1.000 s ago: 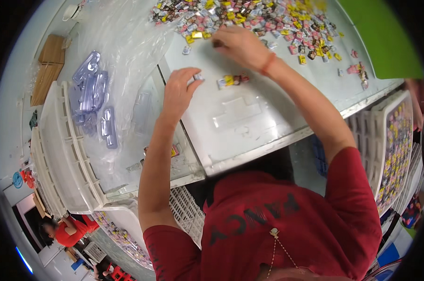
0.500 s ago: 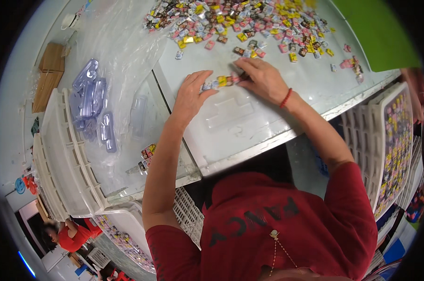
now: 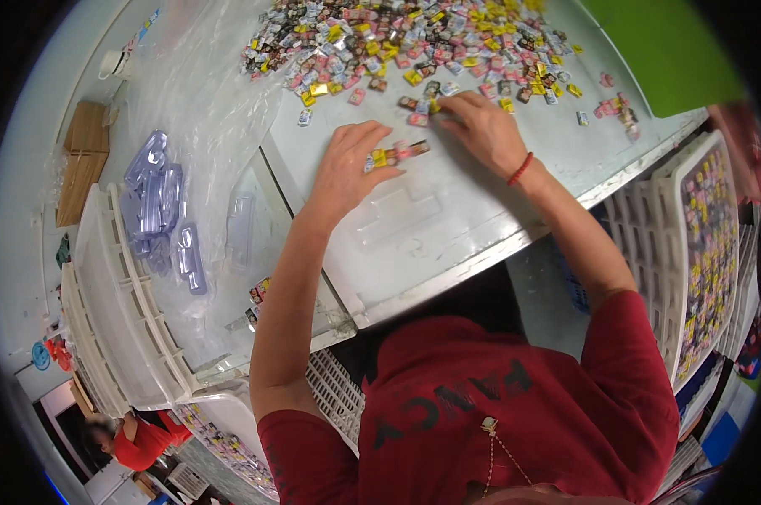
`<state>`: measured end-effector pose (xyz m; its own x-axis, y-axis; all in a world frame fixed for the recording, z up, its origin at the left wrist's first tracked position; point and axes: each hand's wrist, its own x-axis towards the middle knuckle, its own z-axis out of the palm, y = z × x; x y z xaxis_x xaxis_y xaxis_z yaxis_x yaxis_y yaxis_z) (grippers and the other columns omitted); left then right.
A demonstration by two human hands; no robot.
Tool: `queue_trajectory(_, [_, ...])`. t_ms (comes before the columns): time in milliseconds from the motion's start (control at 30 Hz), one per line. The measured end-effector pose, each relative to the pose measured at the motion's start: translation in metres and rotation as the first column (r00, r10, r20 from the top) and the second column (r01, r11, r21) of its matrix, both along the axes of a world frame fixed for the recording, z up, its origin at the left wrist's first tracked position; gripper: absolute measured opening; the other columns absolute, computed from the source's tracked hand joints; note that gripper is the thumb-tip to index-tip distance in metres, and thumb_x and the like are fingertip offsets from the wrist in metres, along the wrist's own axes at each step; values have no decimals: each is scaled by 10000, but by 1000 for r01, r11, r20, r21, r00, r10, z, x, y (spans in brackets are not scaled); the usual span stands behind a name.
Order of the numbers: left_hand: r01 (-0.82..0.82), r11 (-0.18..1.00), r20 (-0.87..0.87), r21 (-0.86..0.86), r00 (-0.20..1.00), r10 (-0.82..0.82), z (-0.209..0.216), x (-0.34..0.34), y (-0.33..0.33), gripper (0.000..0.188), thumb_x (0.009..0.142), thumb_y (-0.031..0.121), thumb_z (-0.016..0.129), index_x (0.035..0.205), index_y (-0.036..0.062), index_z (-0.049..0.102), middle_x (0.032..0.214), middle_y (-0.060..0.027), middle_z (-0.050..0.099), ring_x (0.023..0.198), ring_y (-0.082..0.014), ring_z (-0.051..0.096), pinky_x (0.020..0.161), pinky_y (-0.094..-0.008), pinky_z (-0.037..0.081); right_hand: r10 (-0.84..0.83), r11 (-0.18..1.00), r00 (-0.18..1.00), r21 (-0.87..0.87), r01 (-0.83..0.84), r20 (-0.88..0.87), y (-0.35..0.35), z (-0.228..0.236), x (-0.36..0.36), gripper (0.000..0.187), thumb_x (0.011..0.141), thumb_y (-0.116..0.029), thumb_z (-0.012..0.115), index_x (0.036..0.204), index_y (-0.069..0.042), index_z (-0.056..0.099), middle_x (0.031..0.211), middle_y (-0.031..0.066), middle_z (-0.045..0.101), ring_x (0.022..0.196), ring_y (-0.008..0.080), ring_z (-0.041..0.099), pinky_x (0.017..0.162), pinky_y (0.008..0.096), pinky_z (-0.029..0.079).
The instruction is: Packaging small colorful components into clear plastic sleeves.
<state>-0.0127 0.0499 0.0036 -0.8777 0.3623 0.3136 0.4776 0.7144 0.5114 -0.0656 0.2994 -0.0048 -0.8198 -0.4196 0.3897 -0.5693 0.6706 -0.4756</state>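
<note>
My left hand [image 3: 347,162] curves its thumb and fingers around the left end of a short row of small wrapped candies [image 3: 395,155], yellow, brown, pink and white, laid end to end. My right hand [image 3: 488,139] is a little to the right and farther off. Its thumb and fingers are apart, and the fingertips reach a few loose candies [image 3: 417,119] at the near edge of a wide heap of candies [image 3: 380,50]. Nearer to me, a clear moulded plastic tray [image 3: 397,212] lies on the white table [image 3: 473,231].
Clear bluish plastic trays [image 3: 157,198] are piled on the left by a plastic sheet [image 3: 204,109]. White crates [image 3: 128,295] stand at the left. Stacked crates of candies [image 3: 704,261] stand at the right. A green board [image 3: 666,59] is far right. Another person [image 3: 140,442] is at lower left.
My right hand has let go of the row's right end and moved right and away, to the loose candies by the heap. My left hand stays at the row's left end.
</note>
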Motion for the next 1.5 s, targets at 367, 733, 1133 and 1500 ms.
queue_trajectory(367, [-9, 999, 71, 33, 997, 7, -17, 0, 9, 404, 734, 189, 760, 1093, 53, 632, 1108, -103, 605, 1040, -287, 547, 898, -368, 456, 39, 998, 988, 54, -31, -149, -28, -9, 1, 128, 779, -154, 685, 874, -87, 635, 875, 79, 615, 812, 287, 614, 673, 382, 507])
queue_trajectory(733, [-41, 996, 57, 82, 998, 36, -8, 4, 12, 495, 718, 182, 777, 1163, 48, 606, 1128, -119, 616, 1046, -298, 553, 909, -372, 459, -39, 999, 998, -22, 40, 44, 0, -4, 21, 296, 784, -153, 711, 1060, -81, 634, 938, 111, 655, 790, 289, 649, 686, 357, 526])
queue_trajectory(1133, [-97, 995, 125, -13, 987, 98, 0, 30, -33, 543, 729, 203, 780, 1204, 42, 572, 1191, -116, 600, 1107, -307, 515, 938, -378, 443, 285, 947, 954, 129, -295, 90, 13, -6, 0, 405, 756, -138, 728, 1144, -112, 612, 1165, 78, 612, 1027, 267, 606, 830, 348, 520])
queue_trajectory(1500, [-146, 989, 108, 4, 984, 144, -3, 36, -31, 496, 739, 184, 768, 1176, 32, 588, 1175, -119, 607, 1096, -307, 520, 938, -385, 439, 274, 957, 945, 150, -249, -179, -14, -3, 19, 303, 759, -146, 703, 1050, -107, 630, 972, 35, 646, 963, 226, 565, 884, 362, 401])
